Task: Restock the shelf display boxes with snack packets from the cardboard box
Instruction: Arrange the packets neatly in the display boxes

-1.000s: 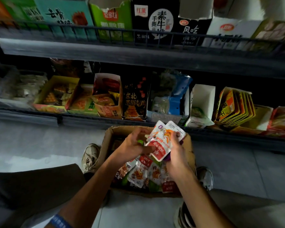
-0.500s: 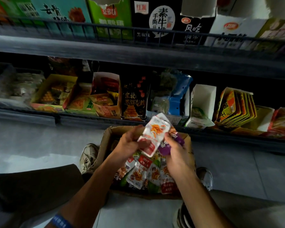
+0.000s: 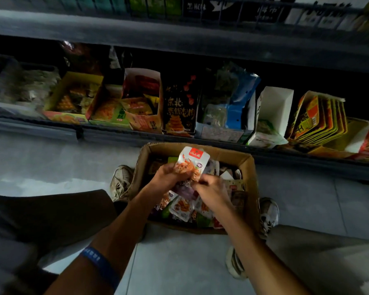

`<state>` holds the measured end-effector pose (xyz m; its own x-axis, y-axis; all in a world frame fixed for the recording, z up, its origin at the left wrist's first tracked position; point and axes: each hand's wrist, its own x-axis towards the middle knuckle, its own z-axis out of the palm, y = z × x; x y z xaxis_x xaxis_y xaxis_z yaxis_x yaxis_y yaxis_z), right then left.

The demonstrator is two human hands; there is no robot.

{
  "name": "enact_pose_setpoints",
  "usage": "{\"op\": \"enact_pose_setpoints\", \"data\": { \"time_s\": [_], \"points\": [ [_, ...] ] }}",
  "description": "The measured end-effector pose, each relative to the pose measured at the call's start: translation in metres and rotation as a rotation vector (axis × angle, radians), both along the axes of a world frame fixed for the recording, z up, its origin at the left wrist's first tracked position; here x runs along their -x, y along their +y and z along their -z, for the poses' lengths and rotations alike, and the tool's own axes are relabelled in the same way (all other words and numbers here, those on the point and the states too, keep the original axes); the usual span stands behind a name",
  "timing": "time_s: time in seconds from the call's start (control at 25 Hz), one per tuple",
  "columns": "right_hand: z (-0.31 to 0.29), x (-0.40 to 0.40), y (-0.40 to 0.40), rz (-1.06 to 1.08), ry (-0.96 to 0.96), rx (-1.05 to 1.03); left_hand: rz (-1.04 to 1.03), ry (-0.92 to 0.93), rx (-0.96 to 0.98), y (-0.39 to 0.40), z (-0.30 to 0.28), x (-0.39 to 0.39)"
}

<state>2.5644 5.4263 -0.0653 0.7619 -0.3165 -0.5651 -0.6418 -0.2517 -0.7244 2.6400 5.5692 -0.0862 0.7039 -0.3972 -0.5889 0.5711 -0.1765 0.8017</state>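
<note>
A: Packets, loads of them, lie loose in the cardboard box on the floor, just in front of the bottom shelf.

B: And the hands?

A: Both over the box. The left hand grips a white snack packet with a red top, held upright, fingers curled round its lower edge. The right hand is just beside it, fingers bent and pinching at the bottom of that bunch; whether it holds a separate packet I cannot tell.

B: The display boxes?

A: Lined up on the shelf behind: a yellow display box at the left, a white display box standing nearly bare toward the right, a black packet between them.

B: Anything else?

A: A blue wristband on the left forearm, and a sneaker touching the box's left side.
</note>
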Motion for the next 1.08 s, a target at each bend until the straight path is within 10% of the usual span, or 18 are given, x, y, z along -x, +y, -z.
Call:
{"op": "enact_pose_setpoints", "data": {
  "time_s": [0.28, 0.52, 0.8, 1.08],
  "points": [
    [0.029, -0.006, -0.018, 0.509, -0.006, -0.288, 0.307, 0.117, -0.089, 0.018, 0.016, -0.003],
    [0.041, 0.000, -0.051, 0.708, -0.013, -0.304, 0.424, -0.389, -0.711, 0.061, 0.068, 0.012],
    [0.029, 0.002, -0.044, 0.530, -0.062, -0.483, -0.140, -0.041, -0.265, 0.044, 0.025, -0.004],
    [-0.002, -0.020, -0.003, 0.424, -0.152, -0.484, 0.156, 0.004, 0.095, -0.014, -0.036, 0.012]
  ]
}}
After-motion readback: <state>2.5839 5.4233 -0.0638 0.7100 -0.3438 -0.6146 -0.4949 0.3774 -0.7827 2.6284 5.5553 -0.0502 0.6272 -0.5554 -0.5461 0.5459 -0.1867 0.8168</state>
